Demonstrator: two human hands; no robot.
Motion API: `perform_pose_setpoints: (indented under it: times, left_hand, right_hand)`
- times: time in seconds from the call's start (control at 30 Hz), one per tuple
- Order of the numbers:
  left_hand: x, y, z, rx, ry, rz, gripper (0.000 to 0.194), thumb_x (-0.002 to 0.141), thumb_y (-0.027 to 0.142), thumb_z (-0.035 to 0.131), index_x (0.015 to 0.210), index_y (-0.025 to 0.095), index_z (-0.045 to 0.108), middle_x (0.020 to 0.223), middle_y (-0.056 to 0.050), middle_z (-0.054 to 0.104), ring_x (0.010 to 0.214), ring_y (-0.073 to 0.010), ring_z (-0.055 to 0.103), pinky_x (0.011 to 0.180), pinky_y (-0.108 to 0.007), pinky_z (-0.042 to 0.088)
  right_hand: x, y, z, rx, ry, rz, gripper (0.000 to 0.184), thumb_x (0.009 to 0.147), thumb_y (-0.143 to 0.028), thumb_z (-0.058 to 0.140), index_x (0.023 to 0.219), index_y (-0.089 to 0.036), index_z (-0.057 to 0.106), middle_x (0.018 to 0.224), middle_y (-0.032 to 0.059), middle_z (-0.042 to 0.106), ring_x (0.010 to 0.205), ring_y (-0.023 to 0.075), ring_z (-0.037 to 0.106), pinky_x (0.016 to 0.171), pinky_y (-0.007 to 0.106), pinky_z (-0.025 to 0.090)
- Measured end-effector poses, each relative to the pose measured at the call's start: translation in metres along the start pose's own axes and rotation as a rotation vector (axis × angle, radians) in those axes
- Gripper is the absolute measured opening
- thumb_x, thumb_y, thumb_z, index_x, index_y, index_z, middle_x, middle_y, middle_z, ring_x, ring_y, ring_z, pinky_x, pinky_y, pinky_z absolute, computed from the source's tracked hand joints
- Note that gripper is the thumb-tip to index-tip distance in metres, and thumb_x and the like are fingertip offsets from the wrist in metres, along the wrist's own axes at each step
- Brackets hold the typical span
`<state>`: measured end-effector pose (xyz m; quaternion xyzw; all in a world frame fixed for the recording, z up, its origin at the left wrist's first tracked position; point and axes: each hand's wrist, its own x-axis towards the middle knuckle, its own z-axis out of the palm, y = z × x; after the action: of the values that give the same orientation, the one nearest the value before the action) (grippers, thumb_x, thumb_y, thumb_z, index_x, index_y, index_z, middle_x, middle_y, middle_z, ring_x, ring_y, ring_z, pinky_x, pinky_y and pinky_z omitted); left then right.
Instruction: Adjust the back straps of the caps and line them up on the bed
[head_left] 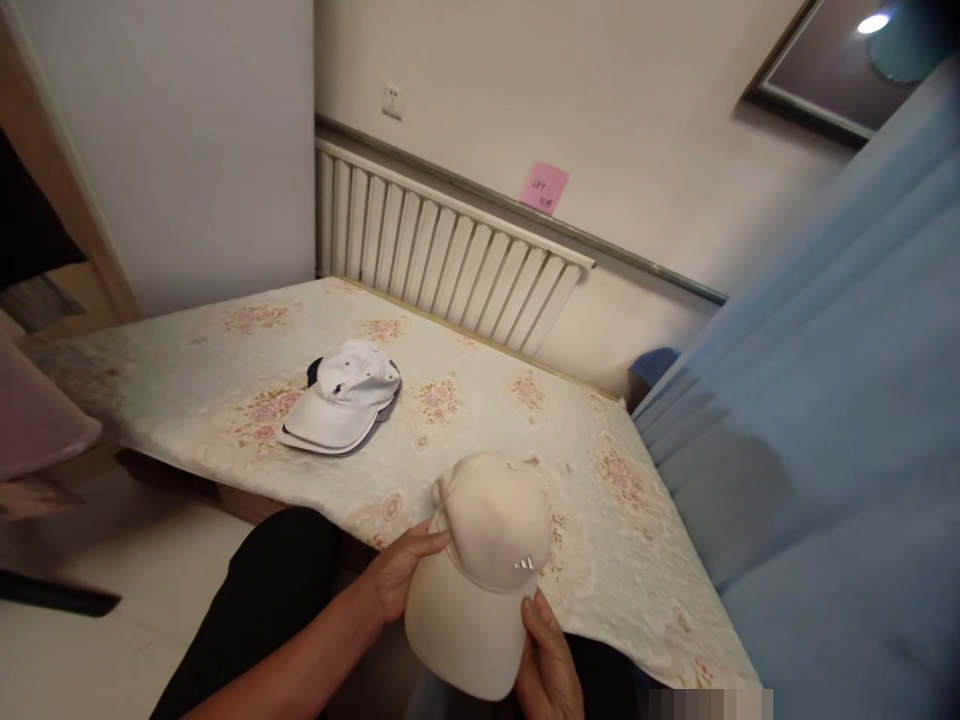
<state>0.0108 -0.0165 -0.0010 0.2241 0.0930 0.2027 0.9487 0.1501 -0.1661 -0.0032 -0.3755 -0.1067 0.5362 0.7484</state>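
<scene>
Flowered cloth: one, spread wide and flat [487, 400], with pink flower bunches all over it (too many to count well).
Cap in hands: one cream cap [491, 530], up over the near edge of the flowered cloth, its brim pointing down toward the person. It has three little slanted shiny marks on its front.
Left hand: one [399, 577], closed on the cap's left side, thumb on top, by the near edge of the flowered cloth.
Right hand: one [549, 655], gripping the cap's right side where the brim begins, also by that near edge.
Cap pile: one white cap [352, 390] on top, lying on the left part of the flowered cloth, with a small dark horse-like mark. At least one more cap is under it (I cannot tell just how many).
Legs: two, both in black; the left leg [262, 590] is at the near edge of the flowered cloth.
Radiator: one, white [442, 245], behind the far edge of the flowered cloth.
Pink note: one [545, 187], on the wall past that far edge.
Curtain: one, blue [840, 400], along the right side of the flowered cloth.
</scene>
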Motion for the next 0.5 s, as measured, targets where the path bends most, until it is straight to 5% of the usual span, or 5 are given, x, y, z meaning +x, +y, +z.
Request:
perform_pose_setpoints:
  times: [0.5]
  left_hand:
    - [0.000, 0.021, 0.004, 0.050, -0.092, -0.022, 0.052, 0.078, 0.014, 0.065, 0.128, 0.012, 0.052, 0.103, -0.017, 0.068, 0.093, -0.0286, 0.066, 0.085, -0.041, 0.047]
  right_hand:
    - [0.002, 0.011, -0.006, 0.010, -0.006, 0.025, 0.050, 0.068, -0.029, 0.074, 0.117, -0.027, 0.062, 0.117, 0.0090, 0.065, 0.109, 0.0280, 0.059, 0.093, 0.045, 0.045]
